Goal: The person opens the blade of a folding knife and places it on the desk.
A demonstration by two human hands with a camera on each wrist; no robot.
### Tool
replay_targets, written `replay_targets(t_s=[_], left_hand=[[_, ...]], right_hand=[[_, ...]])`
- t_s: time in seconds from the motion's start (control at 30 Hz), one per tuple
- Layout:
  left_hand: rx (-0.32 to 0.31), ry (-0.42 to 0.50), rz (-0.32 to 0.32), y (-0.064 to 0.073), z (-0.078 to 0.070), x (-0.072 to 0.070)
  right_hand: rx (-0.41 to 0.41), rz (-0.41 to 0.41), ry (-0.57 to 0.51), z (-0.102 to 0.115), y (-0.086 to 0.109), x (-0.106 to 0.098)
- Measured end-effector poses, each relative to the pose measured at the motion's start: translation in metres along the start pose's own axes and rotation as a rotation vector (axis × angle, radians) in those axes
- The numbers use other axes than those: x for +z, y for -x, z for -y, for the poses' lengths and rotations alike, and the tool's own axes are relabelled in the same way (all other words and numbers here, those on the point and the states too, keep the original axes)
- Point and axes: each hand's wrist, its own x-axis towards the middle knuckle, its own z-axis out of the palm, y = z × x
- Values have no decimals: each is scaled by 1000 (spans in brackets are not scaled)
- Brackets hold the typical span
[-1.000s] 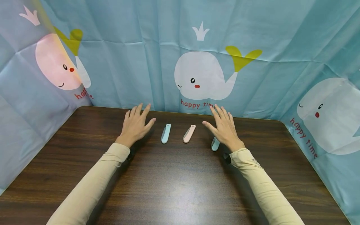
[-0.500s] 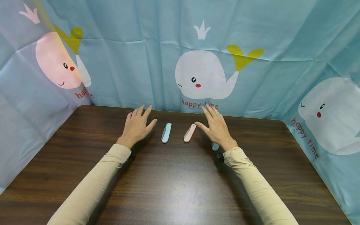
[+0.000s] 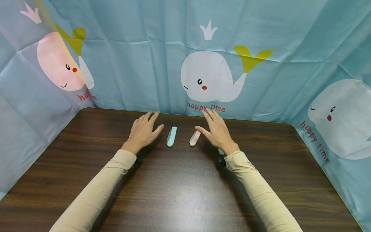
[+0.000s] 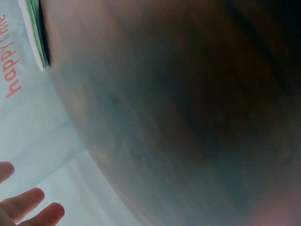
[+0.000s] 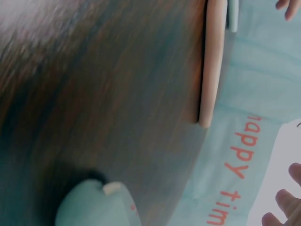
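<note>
Three slim folded pocket knives lie on the brown table: a light blue knife (image 3: 172, 137) in the middle, a pink knife (image 3: 195, 139) right of it, and another blue knife (image 3: 221, 152) mostly hidden under the right hand. My left hand (image 3: 141, 132) hovers left of the middle blue knife, fingers spread, holding nothing. Over the table at the pink knife is my right hand (image 3: 217, 131), fingers extended, its thumb overlapping that knife's upper end. The right wrist view shows the pink knife (image 5: 214, 61) edge-on, with the rounded teal end (image 5: 94, 207) of the nearer knife below.
A light blue curtain (image 3: 130, 74) printed with whales hangs behind the table (image 3: 162, 190) and along both sides. Its bottom meets the table's far edge, close to both hands' fingertips.
My right hand has moved left, from over the right blue knife toward the pink knife, its thumb now overlapping it. My left hand has shifted slightly right. The knives stay in place.
</note>
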Motion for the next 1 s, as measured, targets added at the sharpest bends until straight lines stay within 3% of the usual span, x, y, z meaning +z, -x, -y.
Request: replay_targets(t_s=[0.7, 1.0], left_hand=[[0, 60, 107, 6, -9, 1], [28, 95, 126, 7, -12, 4]], right_hand=[[-23, 88, -50, 26, -1, 19], [-38, 107, -69, 34, -1, 26]])
